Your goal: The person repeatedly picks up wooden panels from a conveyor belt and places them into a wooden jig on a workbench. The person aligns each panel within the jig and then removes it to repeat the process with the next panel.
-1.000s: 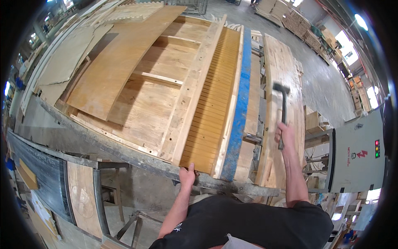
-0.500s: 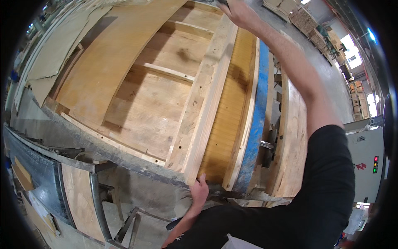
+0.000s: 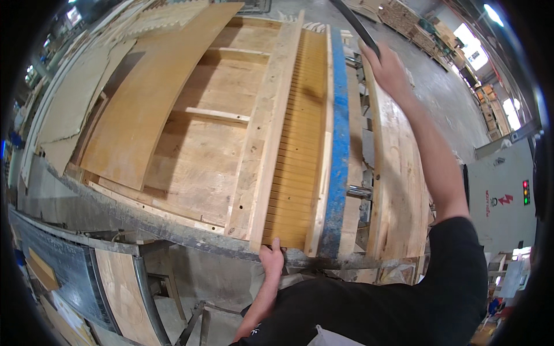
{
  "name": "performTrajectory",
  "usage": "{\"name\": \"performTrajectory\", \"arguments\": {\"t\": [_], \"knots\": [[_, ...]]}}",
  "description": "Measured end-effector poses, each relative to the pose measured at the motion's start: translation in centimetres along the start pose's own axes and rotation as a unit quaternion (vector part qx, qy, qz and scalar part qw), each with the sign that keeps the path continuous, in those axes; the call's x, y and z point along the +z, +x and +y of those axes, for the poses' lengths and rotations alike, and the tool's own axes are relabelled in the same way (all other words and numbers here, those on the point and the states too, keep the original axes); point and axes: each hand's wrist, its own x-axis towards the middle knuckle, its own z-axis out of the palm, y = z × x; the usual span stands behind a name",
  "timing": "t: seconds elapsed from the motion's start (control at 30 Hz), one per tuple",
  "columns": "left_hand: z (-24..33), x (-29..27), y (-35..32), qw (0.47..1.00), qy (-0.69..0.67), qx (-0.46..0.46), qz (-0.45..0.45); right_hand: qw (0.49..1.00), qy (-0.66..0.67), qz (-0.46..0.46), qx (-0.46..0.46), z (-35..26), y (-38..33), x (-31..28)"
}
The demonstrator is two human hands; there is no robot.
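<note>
My right hand (image 3: 389, 70) is raised over the right side of the workbench. It is closed around a long dark bar (image 3: 355, 22) that runs up out of the picture. My left hand (image 3: 272, 262) is low at the bench's near edge, at the near end of a long pale wooden strip (image 3: 278, 138). Its thumb points up and its fingers are closed on that end, partly hidden. Right of the strip lies a row of narrow yellow-brown slats (image 3: 300, 150), bordered by a thin pale wooden edge and a blue beam (image 3: 337, 144).
Left of the strip is a wooden frame (image 3: 202, 138) with crossbars, partly covered by a yellowish plywood sheet (image 3: 138, 98). Metal rods (image 3: 359, 191) join the blue beam side to a thick wooden beam (image 3: 398, 184). A grey cabinet (image 3: 502, 196) with small lights stands at the right.
My right hand has come nearer and to the right with the dark bar, now more in view. My left hand stays at the strip's near end. The whole view has shifted slightly.
</note>
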Motion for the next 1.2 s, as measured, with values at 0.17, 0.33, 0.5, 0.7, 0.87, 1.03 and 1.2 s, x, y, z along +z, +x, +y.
{"name": "performTrajectory", "arguments": {"t": [0.17,0.33,0.5,0.7,0.87,1.03,1.2], "knots": [[0.9,0.6,-0.3,0.99,-0.136,-0.027,-0.011,0.859,0.309,-0.033,0.408,6.0,-20.8,-9.7],[1.9,0.8,-0.5,0.982,-0.177,-0.059,-0.012,0.749,0.37,0.009,0.549,10.7,-38.2,-13.5],[1.2,-0.7,1.4,0.919,-0.351,-0.144,-0.106,0.656,0.416,0.01,0.63,10.3,-48.8,-14.2],[1.1,-1.3,2.2,0.903,-0.373,-0.169,-0.131,0.853,-0.222,-0.078,0.466,10.1,-54.2,-12.3],[2.2,-0.1,1.7,0.89,-0.391,-0.195,-0.127,0.829,-0.371,-0.005,0.419,7.7,-55.4,-7.8],[3.0,0.3,1.9,0.892,-0.385,-0.203,-0.125,0.807,-0.38,0.018,0.451,6.4,-54.3,-7.0],[4.1,0.3,1.4,0.9,-0.38,-0.185,-0.106,0.812,-0.353,0.015,0.464,6.1,-53.4,-7.1]]}}
